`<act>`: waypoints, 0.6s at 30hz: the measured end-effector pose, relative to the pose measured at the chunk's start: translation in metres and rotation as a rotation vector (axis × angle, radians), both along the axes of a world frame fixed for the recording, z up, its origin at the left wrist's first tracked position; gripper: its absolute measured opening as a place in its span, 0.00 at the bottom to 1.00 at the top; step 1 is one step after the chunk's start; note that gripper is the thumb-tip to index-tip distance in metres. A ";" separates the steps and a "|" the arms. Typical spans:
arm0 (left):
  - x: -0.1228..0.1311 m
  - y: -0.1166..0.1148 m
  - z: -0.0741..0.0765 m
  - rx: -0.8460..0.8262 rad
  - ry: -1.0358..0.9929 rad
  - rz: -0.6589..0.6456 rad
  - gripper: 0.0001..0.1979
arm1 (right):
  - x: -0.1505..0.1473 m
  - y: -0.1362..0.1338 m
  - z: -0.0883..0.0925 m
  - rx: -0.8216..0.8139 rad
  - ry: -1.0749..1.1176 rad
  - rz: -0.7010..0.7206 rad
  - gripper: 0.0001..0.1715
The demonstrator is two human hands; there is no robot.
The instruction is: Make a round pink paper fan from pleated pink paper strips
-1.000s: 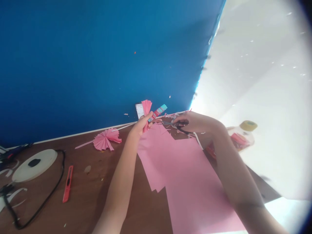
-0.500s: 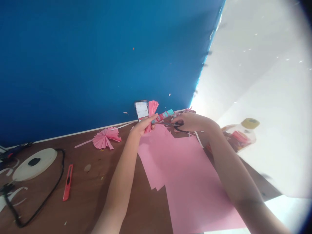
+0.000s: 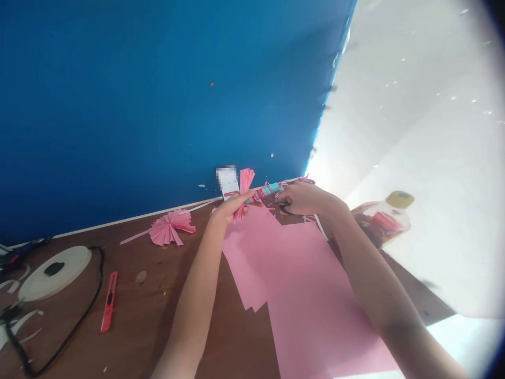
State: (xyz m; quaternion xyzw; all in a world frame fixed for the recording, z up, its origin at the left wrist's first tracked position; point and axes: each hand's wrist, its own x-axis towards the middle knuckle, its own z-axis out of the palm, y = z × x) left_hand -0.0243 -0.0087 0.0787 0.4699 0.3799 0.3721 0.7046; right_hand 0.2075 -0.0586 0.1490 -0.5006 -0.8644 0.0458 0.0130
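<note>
Big pink paper (image 3: pixel 315 305) sits nearest, notched where bits look cut off. Farther left, one pleated fan (image 3: pixel 169 230) is already spread, so probably mostly done. Toward the far edge, left hand (image 3: pixel 230 207) has a folded pink bundle (image 3: pixel 246 181) pinched tight, not fanned yet. Right hand (image 3: pixel 307 198), just right, has fingers wrapped around black-handled scissors (image 3: pixel 291 211).

We hold a pleated pink fan (image 3: pixel 246 180) nearly upright; right of it, a turquoise-and-pink stick (image 3: pixel 270 189) and black-handled scissors (image 3: pixel 286 210)

No legible text, white rectangle (image 3: pixel 228 182) blurred
</note>
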 end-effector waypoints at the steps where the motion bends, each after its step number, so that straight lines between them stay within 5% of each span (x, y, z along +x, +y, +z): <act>1: 0.001 0.000 0.000 0.019 -0.006 -0.024 0.19 | 0.000 0.001 -0.001 0.021 -0.006 0.000 0.07; 6: 0.009 0.000 -0.002 0.014 -0.088 -0.082 0.17 | -0.002 0.005 -0.009 0.020 0.007 -0.031 0.10; 18: 0.020 0.009 -0.029 -0.038 -0.187 0.010 0.19 | -0.018 0.015 -0.033 -0.152 0.002 -0.129 0.13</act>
